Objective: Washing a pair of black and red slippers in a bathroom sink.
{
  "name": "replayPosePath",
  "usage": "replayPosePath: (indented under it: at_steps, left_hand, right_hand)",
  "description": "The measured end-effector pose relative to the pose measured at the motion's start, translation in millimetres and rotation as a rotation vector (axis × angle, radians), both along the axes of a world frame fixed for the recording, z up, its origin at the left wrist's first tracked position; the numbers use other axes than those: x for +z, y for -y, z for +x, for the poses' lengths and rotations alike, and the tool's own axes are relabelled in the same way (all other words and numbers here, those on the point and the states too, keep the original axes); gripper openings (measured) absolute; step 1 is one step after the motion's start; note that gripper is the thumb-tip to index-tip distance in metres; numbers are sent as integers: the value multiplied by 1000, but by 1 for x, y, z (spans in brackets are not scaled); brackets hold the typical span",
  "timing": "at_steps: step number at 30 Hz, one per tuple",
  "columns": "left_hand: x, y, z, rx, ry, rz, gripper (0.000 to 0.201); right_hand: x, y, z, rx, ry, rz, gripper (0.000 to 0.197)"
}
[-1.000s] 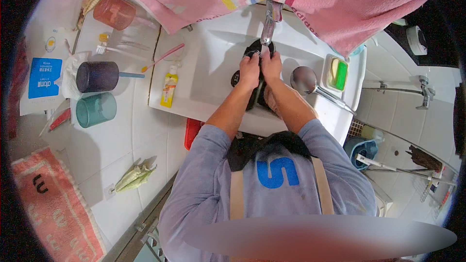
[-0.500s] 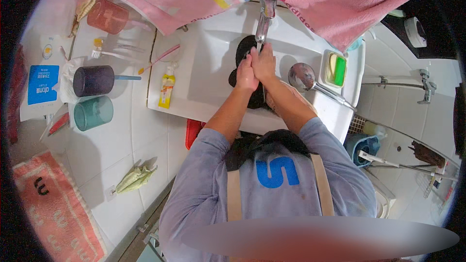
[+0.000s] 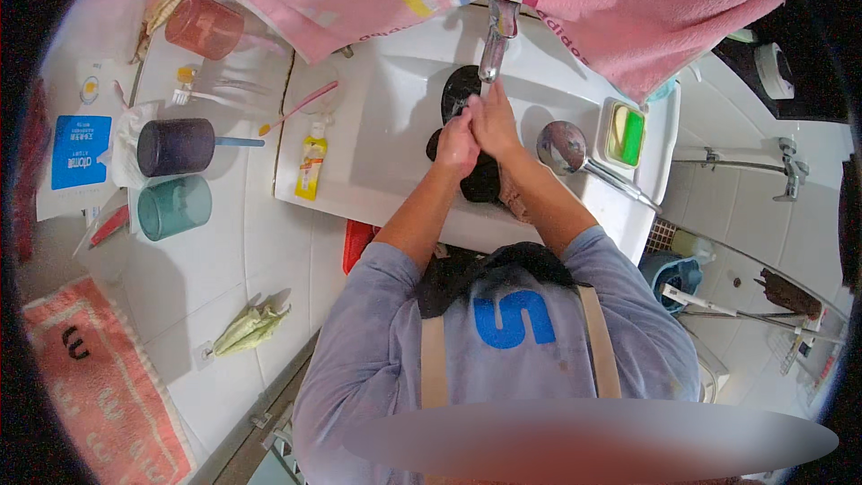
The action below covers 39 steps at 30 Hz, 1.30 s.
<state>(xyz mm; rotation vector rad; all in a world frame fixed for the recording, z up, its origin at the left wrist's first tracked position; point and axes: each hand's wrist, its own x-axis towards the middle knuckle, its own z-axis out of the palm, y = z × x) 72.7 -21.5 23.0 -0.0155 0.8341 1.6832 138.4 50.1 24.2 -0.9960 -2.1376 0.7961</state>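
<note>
**Hands on a black cloth under the tap**

Both hands meet over the middle of the white sink (image 3: 395, 153), just below the tap (image 3: 494, 36) at its far edge. The left hand (image 3: 456, 145) is clenched around a black cloth (image 3: 480, 175), knuckles up. The right hand (image 3: 492, 121) is pressed against it from the right, fingers closed on the same cloth.

The cloth's long axis runs from the sink's far edge toward the near edge: one dark end shows beyond the hands under the tap, the other bunches below them near the front rim.

A metal ladle (image 3: 566, 148) lies on the right rim, bowl beside the right wrist, handle pointing to the near right corner. A soap dish (image 3: 626, 133) sits further right. On the left rim lies a yellow tube (image 3: 312, 166), lengthwise along the edge.
</note>
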Motion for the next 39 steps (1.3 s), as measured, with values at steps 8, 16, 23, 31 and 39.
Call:
replayPosePath:
  at_steps: [8, 16, 23, 31, 39]
  left_hand:
    - [-12, 1, -25, -146, -338, -152, 29]
    - [-31, -23, -39, 103, -55, -243, 33]
    - [-35, -31, -53, -205, -641, -590, 40]
    - [22, -31, -34, -708, -1710, -417, 51]
    - [-22, -44, -58, -783, -1683, -576, 70]
  right_hand:
    - [19, -9, -1, -268, -63, -440, 47]
    - [-22, 2, 23, -364, -524, -913, 30]
    - [79, 31, 16, -207, -716, -1409, 38]
    - [-56, -26, 38, -371, -812, -1495, 25]
    - [-22, -3, 20, -302, -916, -1663, 20]
